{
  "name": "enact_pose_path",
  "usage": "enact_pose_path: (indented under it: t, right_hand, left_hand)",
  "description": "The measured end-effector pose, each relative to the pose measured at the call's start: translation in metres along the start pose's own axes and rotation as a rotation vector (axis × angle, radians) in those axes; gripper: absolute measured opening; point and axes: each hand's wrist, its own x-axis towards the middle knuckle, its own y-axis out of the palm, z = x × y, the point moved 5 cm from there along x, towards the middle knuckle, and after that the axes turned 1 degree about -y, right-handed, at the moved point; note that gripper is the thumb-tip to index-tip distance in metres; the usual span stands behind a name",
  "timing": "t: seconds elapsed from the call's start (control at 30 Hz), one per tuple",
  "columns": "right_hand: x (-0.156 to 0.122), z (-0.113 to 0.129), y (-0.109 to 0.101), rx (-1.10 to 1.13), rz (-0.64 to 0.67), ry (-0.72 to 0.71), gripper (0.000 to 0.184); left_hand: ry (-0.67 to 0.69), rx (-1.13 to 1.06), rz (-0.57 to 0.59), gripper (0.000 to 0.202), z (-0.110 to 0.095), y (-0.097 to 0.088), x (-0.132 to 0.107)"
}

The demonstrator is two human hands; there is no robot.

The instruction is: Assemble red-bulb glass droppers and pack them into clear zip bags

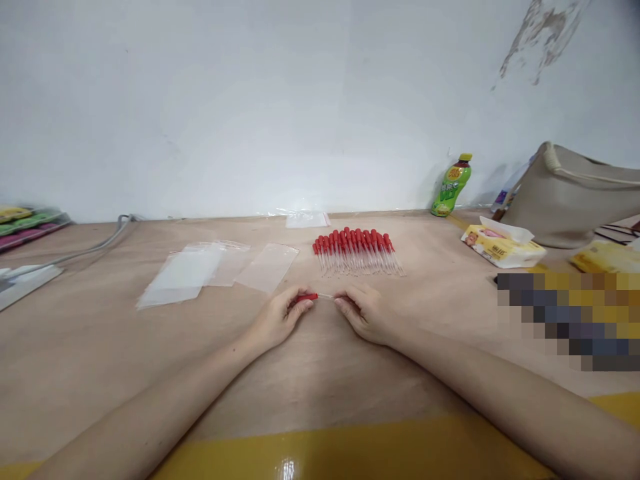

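My left hand [280, 315] and my right hand [364, 312] rest on the wooden table [100, 347] and together hold one dropper [315, 297]. The left fingers pinch its red rubber bulb, and the right fingers pinch the clear glass tip. Just beyond the hands lies a row of several more red-bulbed droppers [357, 251], side by side with their tips toward me. Clear plastic bags [215, 270] lie flat to the left of the row.
A green drink bottle [451, 186] stands by the wall at the back right. A tissue pack [501, 244] and a beige bag [570, 197] lie right. Another clear bag [307, 219] lies near the wall. A grey cable [95, 247] and coloured packets [27, 223] sit far left.
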Motion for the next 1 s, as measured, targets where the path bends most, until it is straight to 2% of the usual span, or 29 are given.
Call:
enact_pose_path:
  t: [0.2,0.37,0.53,0.63,0.77,1.0]
  right_hand:
    - [0.002,0.0,0.003,-0.006,0.01,-0.041,0.014]
    - [0.002,-0.004,0.007,-0.006,0.004,-0.055,0.014]
    - [0.006,-0.006,0.008,0.017,0.083,-0.066,0.015]
    - [0.008,-0.004,0.008,-0.09,0.127,-0.107,0.017]
    - [0.008,0.0,0.01,-0.24,0.093,-0.164,0.021]
    - [0.009,-0.008,0.007,-0.044,0.054,-0.07,0.016]
  left_hand:
    - [-0.019,-0.01,-0.028,0.019,0.001,0.0,0.0]
    - [-0.064,-0.062,0.002,0.021,0.004,0.001,-0.001]
    - [-0.087,-0.106,0.033,0.023,0.005,0.002,-0.003]
    - [-0.062,-0.043,0.063,0.021,0.002,0.003,-0.004]
    - [-0.031,0.055,0.044,0.019,-0.001,0.002,-0.003]
    - [0.069,0.118,-0.026,0.021,0.003,-0.011,0.003]
